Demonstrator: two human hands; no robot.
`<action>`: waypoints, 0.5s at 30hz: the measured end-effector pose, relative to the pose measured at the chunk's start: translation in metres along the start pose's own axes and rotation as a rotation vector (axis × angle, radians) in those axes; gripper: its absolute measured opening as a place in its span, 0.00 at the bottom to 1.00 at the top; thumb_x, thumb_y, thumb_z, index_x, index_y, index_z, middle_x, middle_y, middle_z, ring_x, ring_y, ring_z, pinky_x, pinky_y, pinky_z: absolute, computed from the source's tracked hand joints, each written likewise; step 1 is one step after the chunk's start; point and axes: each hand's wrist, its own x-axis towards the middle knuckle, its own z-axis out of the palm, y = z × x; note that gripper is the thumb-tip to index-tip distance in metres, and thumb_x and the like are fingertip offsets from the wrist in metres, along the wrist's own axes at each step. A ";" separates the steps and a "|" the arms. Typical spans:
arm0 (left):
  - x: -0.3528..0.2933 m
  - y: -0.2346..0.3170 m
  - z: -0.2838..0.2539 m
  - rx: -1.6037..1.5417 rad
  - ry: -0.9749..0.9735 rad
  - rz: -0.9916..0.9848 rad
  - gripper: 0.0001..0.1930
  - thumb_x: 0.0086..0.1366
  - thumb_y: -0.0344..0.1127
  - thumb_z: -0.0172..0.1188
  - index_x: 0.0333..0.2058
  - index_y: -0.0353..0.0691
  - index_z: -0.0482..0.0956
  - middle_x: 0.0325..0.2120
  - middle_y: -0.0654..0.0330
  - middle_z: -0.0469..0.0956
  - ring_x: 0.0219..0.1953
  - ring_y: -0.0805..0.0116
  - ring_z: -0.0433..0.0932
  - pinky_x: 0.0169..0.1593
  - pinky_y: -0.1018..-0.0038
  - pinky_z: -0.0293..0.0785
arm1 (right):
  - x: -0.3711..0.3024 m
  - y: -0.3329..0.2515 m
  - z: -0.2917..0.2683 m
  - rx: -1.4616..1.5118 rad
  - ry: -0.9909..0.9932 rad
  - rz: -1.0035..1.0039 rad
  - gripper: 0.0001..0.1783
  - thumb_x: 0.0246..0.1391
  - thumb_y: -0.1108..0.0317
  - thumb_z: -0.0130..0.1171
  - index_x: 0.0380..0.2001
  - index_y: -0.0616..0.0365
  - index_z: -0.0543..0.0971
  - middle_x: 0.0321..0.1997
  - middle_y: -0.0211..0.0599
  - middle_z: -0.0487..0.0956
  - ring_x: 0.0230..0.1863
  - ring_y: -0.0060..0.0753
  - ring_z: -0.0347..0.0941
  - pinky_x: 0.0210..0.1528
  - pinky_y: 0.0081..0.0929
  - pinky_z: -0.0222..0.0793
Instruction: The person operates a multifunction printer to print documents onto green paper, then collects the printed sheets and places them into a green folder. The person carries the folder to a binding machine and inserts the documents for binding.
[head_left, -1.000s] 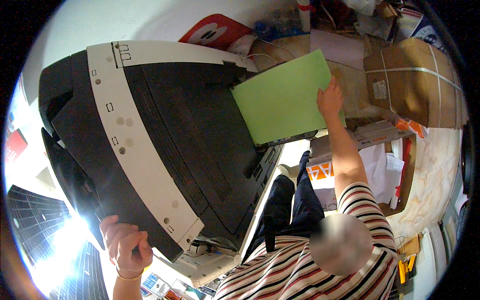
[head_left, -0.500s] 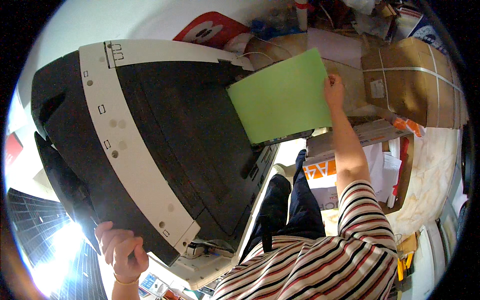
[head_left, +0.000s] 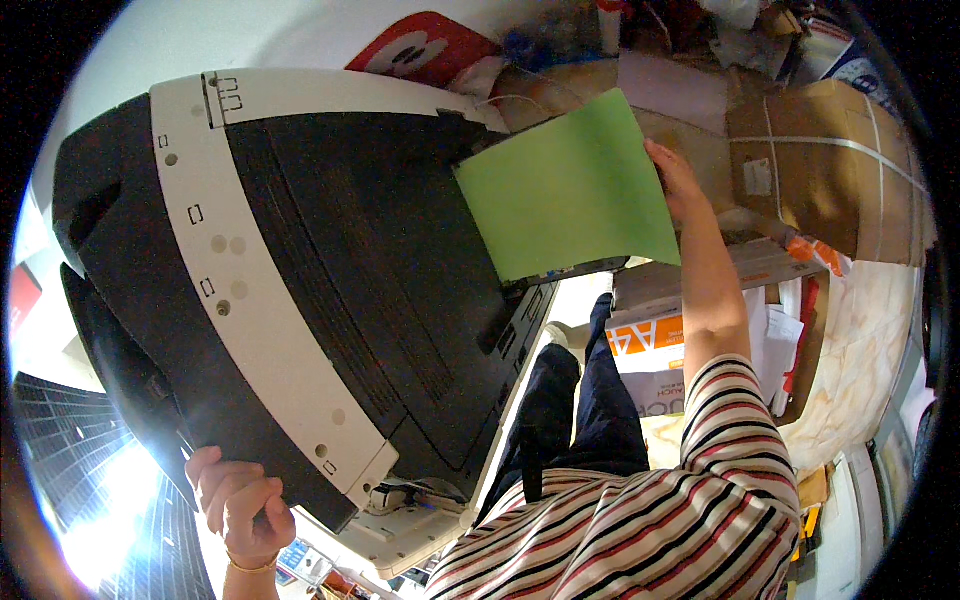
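Paper (head_left: pixel 565 195), green, juts from side of printer (head_left: pixel 340 270); right hand (head_left: pixel 673 178) at its outer edge, pinch unclear. Left hand (head_left: pixel 240 505) half-curled by printer's dark edge, grip unclear.

A pale, plain wall (head_left: pixel 220 40) spans the upper left of the frame. Cream, marbled floor (head_left: pixel 860 335) shows at the right, below a strapped cardboard box (head_left: pixel 815 190). At lower left, white glare (head_left: pixel 100 535) burns over a dark, gridded surface (head_left: pixel 65 425).
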 end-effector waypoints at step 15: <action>-0.001 0.002 0.001 -0.003 0.015 -0.007 0.06 0.59 0.35 0.53 0.24 0.45 0.72 0.15 0.61 0.71 0.23 0.67 0.71 0.50 0.59 0.65 | 0.020 0.009 -0.010 -1.118 0.373 -0.556 0.28 0.49 0.68 0.61 0.54 0.58 0.66 0.51 0.45 0.74 0.49 0.44 0.72 0.52 0.36 0.67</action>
